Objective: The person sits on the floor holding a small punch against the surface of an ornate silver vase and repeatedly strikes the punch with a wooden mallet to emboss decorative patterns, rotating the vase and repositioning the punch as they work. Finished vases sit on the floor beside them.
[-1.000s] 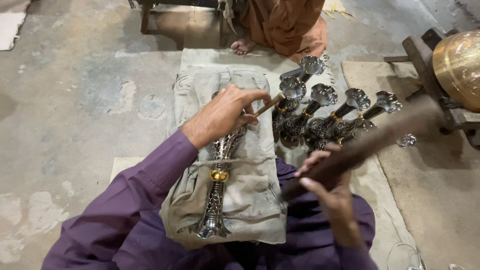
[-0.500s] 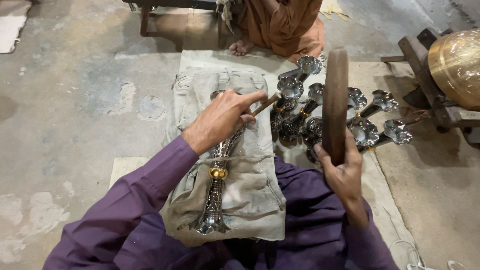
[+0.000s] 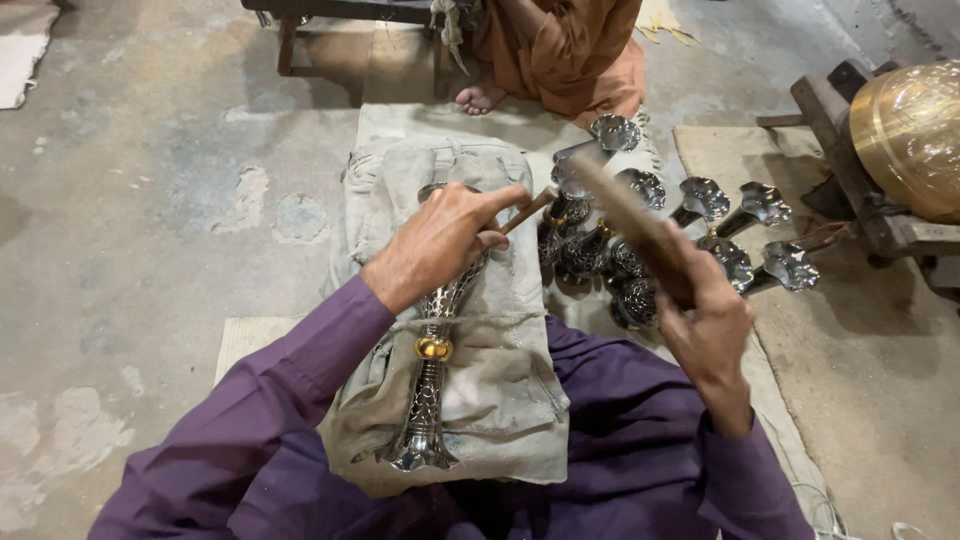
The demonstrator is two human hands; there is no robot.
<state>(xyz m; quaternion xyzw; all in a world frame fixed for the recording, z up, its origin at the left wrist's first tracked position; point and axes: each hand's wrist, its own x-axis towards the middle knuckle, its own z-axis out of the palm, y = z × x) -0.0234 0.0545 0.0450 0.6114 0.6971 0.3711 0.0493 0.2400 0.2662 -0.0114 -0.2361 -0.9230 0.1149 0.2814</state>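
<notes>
A folded cloth (image 3: pixel 500 400) lies over the person's lap, and a metal stand (image 3: pixel 428 400) lies lengthwise on it. The left hand (image 3: pixel 440 240) rests on the stand's far end, with a small punch (image 3: pixel 528 208) between its fingers. To the right, the right hand (image 3: pixel 705 325) holds a wooden mallet (image 3: pixel 625 220) above a cluster of metal cups (image 3: pixel 680 235) on the floor mat (image 3: pixel 400 120). Beyond the mat sits another person (image 3: pixel 560 50). At far right, a brass pot (image 3: pixel 910 135) rests on a wooden frame (image 3: pixel 850 150).

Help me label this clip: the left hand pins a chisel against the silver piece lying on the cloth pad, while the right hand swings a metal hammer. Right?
Not quite: in the head view the right hand swings a wooden mallet, not a metal hammer. The rest holds: the left hand pins the chisel against the silver piece on the cloth pad.
</notes>
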